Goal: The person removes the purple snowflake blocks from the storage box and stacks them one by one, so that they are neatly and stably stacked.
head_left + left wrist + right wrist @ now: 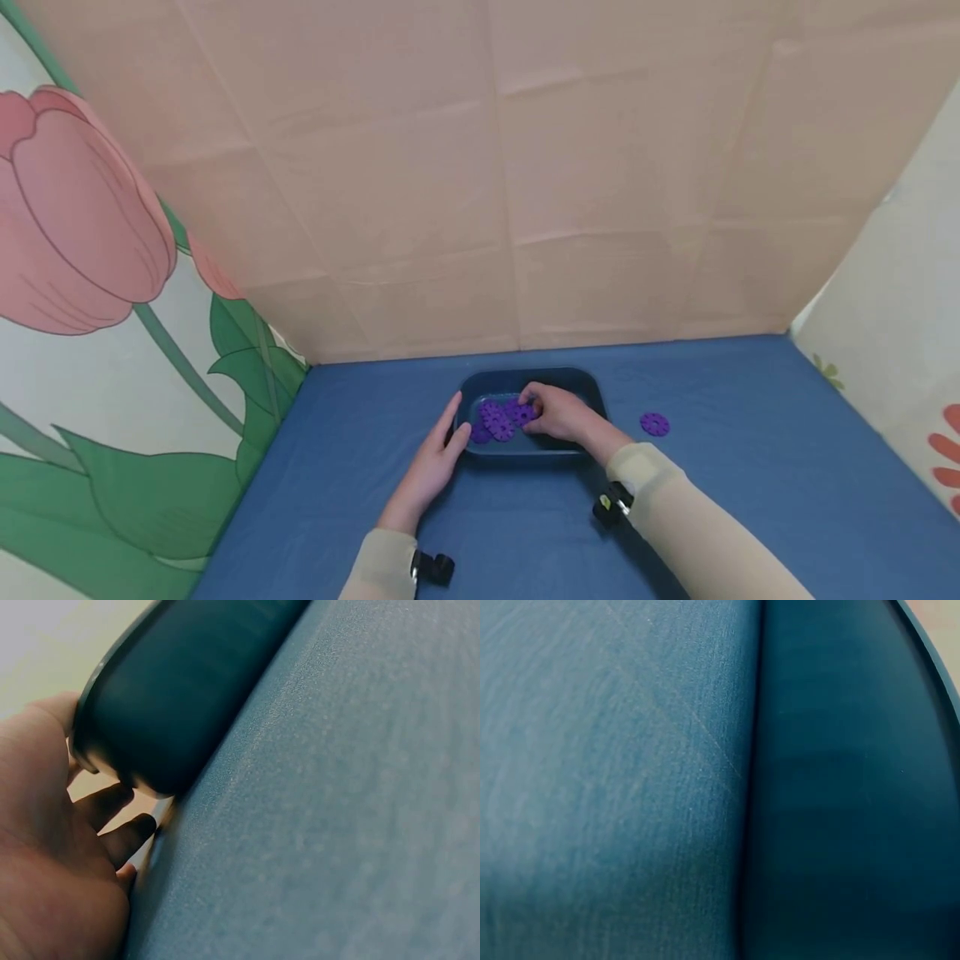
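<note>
A dark blue tray point(517, 457) sits on the blue cloth in the head view, with several purple interlocking discs point(496, 423) toward its left side. My left hand point(435, 454) grips the tray's left end, thumb over the rim and fingers along the outside. The left wrist view shows that hand point(56, 840) against the tray's outer wall point(172, 690). Reaching in over the right part of the tray, my right hand point(558, 414) pinches a purple disc between thumb and fingers, which partly cover it. Only the tray's wall point(847, 780) and cloth appear in the right wrist view.
One loose purple disc point(655, 424) lies on the blue cloth point(750, 467) to the right of the tray. Behind the table hangs a beige sheet point(525, 208). A wall with painted flowers point(90, 217) stands at the left, and a pale wall point(892, 333) at the right.
</note>
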`<action>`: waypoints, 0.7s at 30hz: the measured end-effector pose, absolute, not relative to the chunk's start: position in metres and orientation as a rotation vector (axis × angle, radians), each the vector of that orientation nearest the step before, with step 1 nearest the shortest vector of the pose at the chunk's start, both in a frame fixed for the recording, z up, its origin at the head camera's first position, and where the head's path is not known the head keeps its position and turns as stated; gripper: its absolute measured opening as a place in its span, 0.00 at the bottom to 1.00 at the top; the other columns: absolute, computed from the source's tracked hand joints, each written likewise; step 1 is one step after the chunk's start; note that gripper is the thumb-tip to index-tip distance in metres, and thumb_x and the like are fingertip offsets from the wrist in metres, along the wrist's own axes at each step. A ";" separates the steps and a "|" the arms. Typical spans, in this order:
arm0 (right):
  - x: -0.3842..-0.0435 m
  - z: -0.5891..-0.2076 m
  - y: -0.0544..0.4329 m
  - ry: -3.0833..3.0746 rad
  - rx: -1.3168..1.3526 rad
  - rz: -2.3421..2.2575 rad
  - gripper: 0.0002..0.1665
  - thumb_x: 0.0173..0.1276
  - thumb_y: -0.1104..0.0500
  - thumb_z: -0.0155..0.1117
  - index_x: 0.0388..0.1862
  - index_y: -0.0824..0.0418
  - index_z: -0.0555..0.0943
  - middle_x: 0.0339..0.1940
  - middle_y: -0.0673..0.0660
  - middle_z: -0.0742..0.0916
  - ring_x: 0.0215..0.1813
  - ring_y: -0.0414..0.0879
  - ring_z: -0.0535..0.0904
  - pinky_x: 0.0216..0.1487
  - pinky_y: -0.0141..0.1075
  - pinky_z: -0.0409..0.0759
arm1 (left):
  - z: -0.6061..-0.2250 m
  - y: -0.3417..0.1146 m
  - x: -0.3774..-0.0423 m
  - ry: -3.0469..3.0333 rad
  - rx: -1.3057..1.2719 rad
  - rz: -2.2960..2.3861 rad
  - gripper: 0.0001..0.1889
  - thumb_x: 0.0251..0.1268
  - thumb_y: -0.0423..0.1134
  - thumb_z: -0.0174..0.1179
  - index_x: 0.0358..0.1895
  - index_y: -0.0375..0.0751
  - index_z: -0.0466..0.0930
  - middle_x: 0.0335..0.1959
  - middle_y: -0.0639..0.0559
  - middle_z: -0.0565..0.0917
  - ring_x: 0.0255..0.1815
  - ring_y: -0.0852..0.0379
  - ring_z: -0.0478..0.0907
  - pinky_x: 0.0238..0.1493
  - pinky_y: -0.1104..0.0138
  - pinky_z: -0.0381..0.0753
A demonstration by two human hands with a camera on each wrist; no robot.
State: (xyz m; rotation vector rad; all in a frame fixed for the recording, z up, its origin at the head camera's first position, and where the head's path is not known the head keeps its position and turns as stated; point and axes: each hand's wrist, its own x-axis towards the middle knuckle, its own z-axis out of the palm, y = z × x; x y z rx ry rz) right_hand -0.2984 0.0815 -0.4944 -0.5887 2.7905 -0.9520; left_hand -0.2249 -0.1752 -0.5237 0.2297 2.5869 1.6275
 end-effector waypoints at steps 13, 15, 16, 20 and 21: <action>-0.300 -0.493 0.083 2.776 -0.512 -1.013 0.22 0.56 0.50 0.77 0.47 0.57 0.83 0.28 0.48 0.81 0.32 0.43 0.74 0.37 0.39 0.74 | -0.528 -0.175 -0.227 2.603 0.231 1.628 0.35 0.68 0.70 0.44 0.75 0.77 0.45 0.75 0.71 0.49 0.77 0.55 0.44 0.72 0.44 0.48; -0.300 -0.492 0.084 2.764 -0.480 -1.050 0.22 0.56 0.48 0.77 0.46 0.57 0.83 0.28 0.49 0.81 0.31 0.43 0.75 0.36 0.38 0.74 | -0.529 -0.175 -0.227 2.607 0.234 1.645 0.34 0.67 0.70 0.44 0.75 0.79 0.46 0.75 0.72 0.50 0.77 0.55 0.45 0.72 0.43 0.48; -0.300 -0.491 0.084 2.755 -0.467 -1.073 0.22 0.56 0.47 0.77 0.45 0.56 0.83 0.28 0.49 0.81 0.32 0.44 0.75 0.35 0.38 0.74 | -0.530 -0.175 -0.227 2.609 0.234 1.649 0.34 0.67 0.71 0.44 0.75 0.79 0.47 0.75 0.72 0.50 0.77 0.55 0.46 0.72 0.43 0.49; -0.299 -0.486 0.088 2.723 -0.465 -1.177 0.25 0.55 0.42 0.76 0.45 0.55 0.84 0.30 0.49 0.81 0.33 0.45 0.75 0.33 0.38 0.74 | -0.531 -0.175 -0.226 2.612 0.240 1.651 0.34 0.67 0.71 0.44 0.75 0.80 0.46 0.75 0.71 0.50 0.77 0.54 0.46 0.71 0.42 0.49; -0.298 -0.483 0.090 2.722 -0.475 -1.201 0.25 0.55 0.40 0.75 0.45 0.54 0.84 0.30 0.49 0.81 0.33 0.45 0.75 0.33 0.38 0.74 | -0.531 -0.175 -0.226 2.615 0.236 1.648 0.34 0.67 0.71 0.44 0.75 0.80 0.46 0.75 0.71 0.50 0.77 0.54 0.46 0.71 0.42 0.49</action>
